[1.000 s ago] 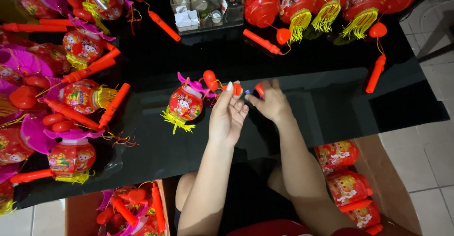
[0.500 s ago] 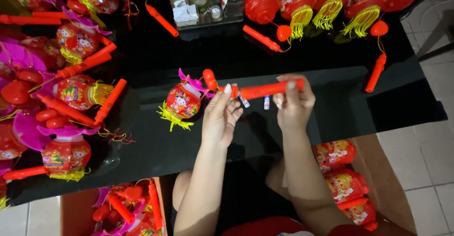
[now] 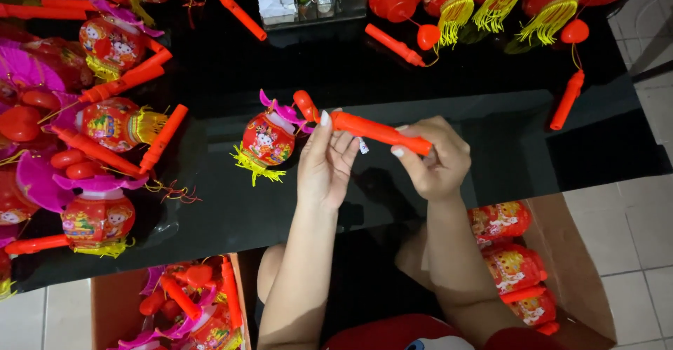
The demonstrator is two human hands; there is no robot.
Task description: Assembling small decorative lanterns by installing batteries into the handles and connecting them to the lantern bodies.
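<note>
The orange stick (image 3: pixel 378 131) is in the middle of the frame, just above the black table (image 3: pixel 491 153). The left hand (image 3: pixel 326 160) pinches its left end and the right hand (image 3: pixel 434 159) grips its right end. A small red lantern (image 3: pixel 266 138) with yellow fringe sits just left of the hands, and more lanterns (image 3: pixel 105 122) lie at the far left.

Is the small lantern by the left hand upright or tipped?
Tipped: the small lantern lies on its side on the black table, tassel toward the table's near edge.
</note>
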